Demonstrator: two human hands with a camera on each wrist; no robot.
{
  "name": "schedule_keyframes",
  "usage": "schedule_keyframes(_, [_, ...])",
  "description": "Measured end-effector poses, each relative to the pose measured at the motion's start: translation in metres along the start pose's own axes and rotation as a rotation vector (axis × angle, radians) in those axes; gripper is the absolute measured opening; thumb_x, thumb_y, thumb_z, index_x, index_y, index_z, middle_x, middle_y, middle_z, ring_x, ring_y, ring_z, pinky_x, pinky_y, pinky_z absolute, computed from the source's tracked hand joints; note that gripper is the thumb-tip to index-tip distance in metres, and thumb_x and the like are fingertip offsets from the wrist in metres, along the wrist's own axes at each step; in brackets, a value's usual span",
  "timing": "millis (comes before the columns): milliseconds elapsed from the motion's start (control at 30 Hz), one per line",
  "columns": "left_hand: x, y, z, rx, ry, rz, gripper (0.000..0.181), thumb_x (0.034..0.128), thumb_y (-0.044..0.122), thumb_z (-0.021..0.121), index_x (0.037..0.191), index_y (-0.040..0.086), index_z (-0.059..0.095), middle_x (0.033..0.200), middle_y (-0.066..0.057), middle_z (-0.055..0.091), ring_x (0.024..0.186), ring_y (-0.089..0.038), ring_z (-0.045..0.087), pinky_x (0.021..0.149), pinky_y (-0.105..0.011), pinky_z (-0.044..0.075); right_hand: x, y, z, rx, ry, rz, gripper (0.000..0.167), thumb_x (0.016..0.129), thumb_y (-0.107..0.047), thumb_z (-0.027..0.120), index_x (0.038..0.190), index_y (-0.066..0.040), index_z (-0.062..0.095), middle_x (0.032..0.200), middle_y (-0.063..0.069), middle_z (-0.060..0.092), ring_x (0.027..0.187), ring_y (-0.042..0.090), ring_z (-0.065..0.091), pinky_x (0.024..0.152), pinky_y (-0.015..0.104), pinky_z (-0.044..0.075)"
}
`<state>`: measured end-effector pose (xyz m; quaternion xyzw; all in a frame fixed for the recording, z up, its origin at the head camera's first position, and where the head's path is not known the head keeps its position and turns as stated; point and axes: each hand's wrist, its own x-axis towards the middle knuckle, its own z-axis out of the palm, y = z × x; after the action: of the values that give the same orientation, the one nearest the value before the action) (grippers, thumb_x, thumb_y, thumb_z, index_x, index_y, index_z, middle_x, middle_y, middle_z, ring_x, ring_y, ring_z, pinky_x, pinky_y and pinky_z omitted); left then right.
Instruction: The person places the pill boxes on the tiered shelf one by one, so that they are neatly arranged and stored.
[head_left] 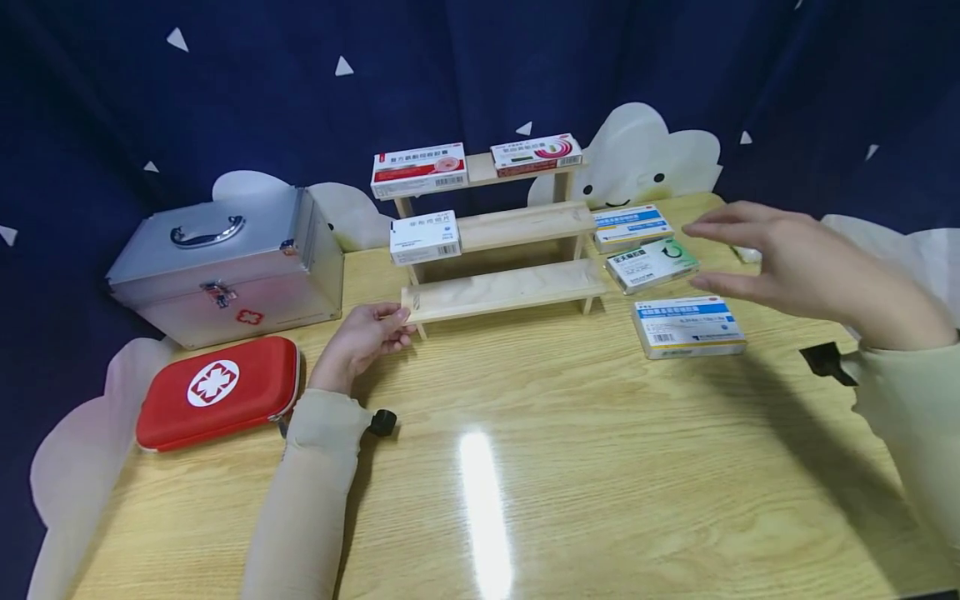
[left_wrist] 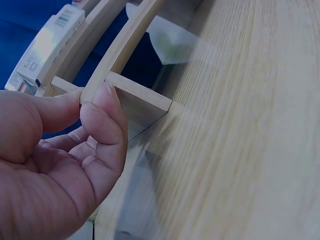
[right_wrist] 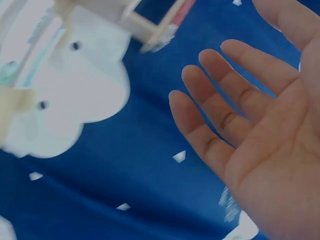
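Observation:
At the left end of the wooden rack's lowest shelf [head_left: 502, 287], my left hand [head_left: 369, 337] pinches the board's corner; the left wrist view shows thumb and finger of that hand [left_wrist: 75, 150] on the shelf end [left_wrist: 142, 95]. My right hand [head_left: 802, 262] hovers with fingers spread, holding nothing, beside a green-and-white box [head_left: 651, 265] and above and right of a blue-and-white box [head_left: 688, 327]. Another blue-and-white box [head_left: 632, 227] lies behind them. In the right wrist view the palm [right_wrist: 270, 135] is bare. A white box [head_left: 425, 237] rests on the middle shelf's left end.
Two red-and-white boxes, one left [head_left: 420, 170] and one right [head_left: 536, 155], stand on the top shelf. A silver case [head_left: 225, 267] and a red first-aid pouch [head_left: 219, 393] are at the left. A small white object [head_left: 746, 254] lies behind my right hand.

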<state>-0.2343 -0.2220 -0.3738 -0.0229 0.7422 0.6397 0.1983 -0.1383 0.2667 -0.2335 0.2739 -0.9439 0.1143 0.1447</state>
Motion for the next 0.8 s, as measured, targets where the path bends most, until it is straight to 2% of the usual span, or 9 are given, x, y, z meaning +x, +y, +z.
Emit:
schedule_keyframes(133, [0.000,0.000,-0.001,0.010,0.003,-0.008,0.051,0.1059,0.019,0.049,0.148,-0.006,0.034,0.109,-0.017,0.063,0.073,-0.010,0.062,0.068,-0.020,0.053,-0.025,0.019,0.014,-0.003,-0.011,0.088,0.059,0.079,-0.020,0.085,0.131,-0.002,0.063,0.129,0.019,0.057,0.099,0.037,0.063,0.076,0.049,0.046])
schedule_keyframes(267, [-0.001,0.001,0.000,0.009,0.007,-0.016,0.051,0.1061,0.019,0.049,0.148,-0.005,0.034,0.108,-0.016,0.064,0.073,-0.010,0.062,0.067,-0.020,0.054,-0.045,0.035,0.030,0.013,-0.005,0.131,0.058,0.077,-0.017,0.086,0.128,-0.001,0.065,0.127,0.021,0.059,0.100,0.037,0.061,0.074,0.035,0.043])
schedule_keyframes(367, [-0.001,0.002,0.000,0.010,0.010,-0.022,0.049,0.1061,0.019,0.049,0.147,-0.005,0.036,0.108,-0.016,0.064,0.074,-0.010,0.062,0.068,-0.020,0.054,-0.058,0.045,0.040,0.041,-0.019,0.180,0.059,0.076,-0.016,0.087,0.128,0.000,0.064,0.125,0.020,0.060,0.094,0.036,0.063,0.072,0.034,0.045])
schedule_keyframes(400, [0.000,0.002,0.000,0.009,0.014,-0.024,0.049,0.1060,0.019,0.049,0.147,-0.004,0.037,0.108,-0.015,0.064,0.074,-0.010,0.062,0.068,-0.020,0.054,-0.062,0.048,0.043,0.051,-0.037,0.208,0.060,0.077,-0.018,0.086,0.129,0.000,0.063,0.126,0.021,0.059,0.095,0.037,0.063,0.072,0.037,0.048])
schedule_keyframes(533, [0.000,0.003,0.000,0.017,0.013,-0.028,0.048,0.1058,0.020,0.049,0.146,-0.004,0.039,0.109,-0.016,0.063,0.075,-0.011,0.062,0.068,-0.020,0.053,-0.073,0.059,0.055,0.088,-0.080,0.284,0.061,0.081,-0.024,0.084,0.132,0.001,0.060,0.127,0.022,0.059,0.099,0.039,0.064,0.073,0.049,0.053])
schedule_keyframes(800, [-0.002,0.004,0.000,0.021,0.016,-0.036,0.046,0.1059,0.021,0.049,0.144,-0.004,0.040,0.111,-0.016,0.062,0.075,-0.012,0.062,0.068,-0.021,0.054,-0.084,0.086,0.077,0.189,-0.155,0.329,0.063,0.084,-0.021,0.082,0.135,0.005,0.056,0.131,0.026,0.054,0.103,0.040,0.062,0.069,0.034,0.057])
